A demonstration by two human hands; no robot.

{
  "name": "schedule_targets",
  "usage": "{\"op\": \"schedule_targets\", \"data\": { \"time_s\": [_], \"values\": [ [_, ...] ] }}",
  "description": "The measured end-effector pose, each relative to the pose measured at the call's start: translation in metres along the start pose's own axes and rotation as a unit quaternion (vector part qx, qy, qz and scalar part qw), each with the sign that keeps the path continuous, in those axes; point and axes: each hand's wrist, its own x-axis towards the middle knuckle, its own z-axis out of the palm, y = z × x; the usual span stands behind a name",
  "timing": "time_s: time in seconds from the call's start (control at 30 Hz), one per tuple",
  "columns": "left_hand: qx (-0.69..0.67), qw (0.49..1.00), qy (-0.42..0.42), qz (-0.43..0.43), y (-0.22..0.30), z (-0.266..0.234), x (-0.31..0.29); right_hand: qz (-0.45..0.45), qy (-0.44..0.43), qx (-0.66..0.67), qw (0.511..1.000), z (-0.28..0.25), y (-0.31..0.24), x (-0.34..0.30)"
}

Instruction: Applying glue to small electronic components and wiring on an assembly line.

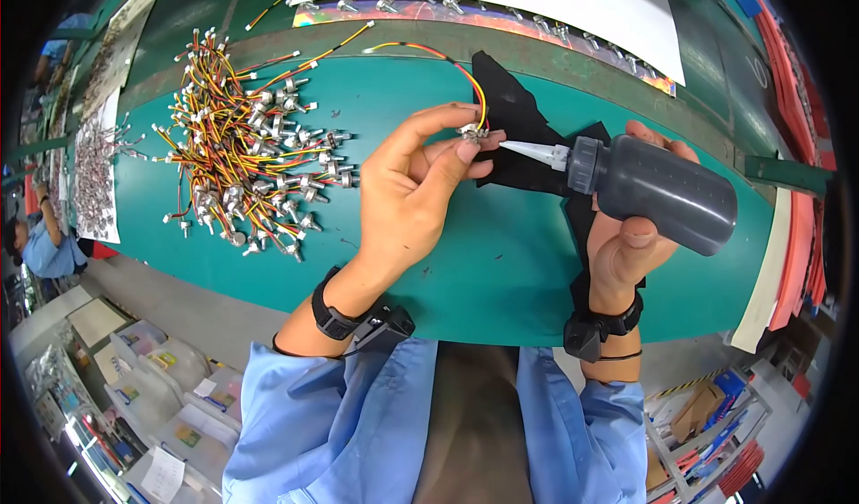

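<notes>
Between the thumb and fingers of my left hand (413, 177) is a small metal potentiometer (472, 132), its red, yellow and black wires (447, 58) arching up and to the left. My right hand (626, 244) grips a dark grey squeeze bottle (667, 191), tilted so that its pale tapered nozzle (535, 152) points left. The nozzle tip is close to the potentiometer; whether they touch I cannot tell. Black cloth (519, 110) lies on the green table mat (429, 298) behind and under my hands.
A heap of wired potentiometers (237, 146) covers the left of the mat. At the far side, more potentiometers line a shiny strip (501, 22) beside a white sheet (591, 3). Red sheets (796, 226) stand at the right. A person in blue (52, 244) is at the far left.
</notes>
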Motion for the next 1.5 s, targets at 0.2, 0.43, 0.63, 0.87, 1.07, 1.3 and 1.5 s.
{"op": "schedule_targets", "data": {
  "time_s": [0.2,0.43,0.63,0.87,1.07,1.3,1.5],
  "values": [
    [0.012,1.000,-0.026,0.007,0.0014,-0.0075,-0.0013,-0.012,0.010,-0.014,1.000,0.0038,-0.0025,-0.0012],
    [0.016,0.997,-0.050,0.057,-0.0039,-0.0069,-0.0029,-0.046,0.014,-0.023,0.999,0.0034,-0.0043,-0.0039],
    [0.021,0.996,-0.055,0.063,-0.0035,-0.0074,-0.0032,-0.059,0.011,-0.024,0.998,0.0036,-0.0019,-0.0054],
    [0.034,0.995,-0.060,0.069,-0.0033,-0.0074,-0.0031,-0.074,0.014,-0.026,0.997,0.0060,-0.0009,-0.0058],
    [0.040,0.995,-0.061,0.074,-0.0037,-0.0075,-0.0033,-0.076,0.009,-0.027,0.997,0.0057,-0.0008,-0.0058],
    [0.038,0.995,-0.061,0.075,-0.0036,-0.0066,-0.0034,-0.084,-0.003,-0.023,0.996,0.0046,-0.0002,-0.0048],
    [0.039,0.995,-0.060,0.073,-0.0034,-0.0067,-0.0037,-0.102,-0.020,-0.001,0.995,0.0026,0.0022,-0.0045]
  ]
}}
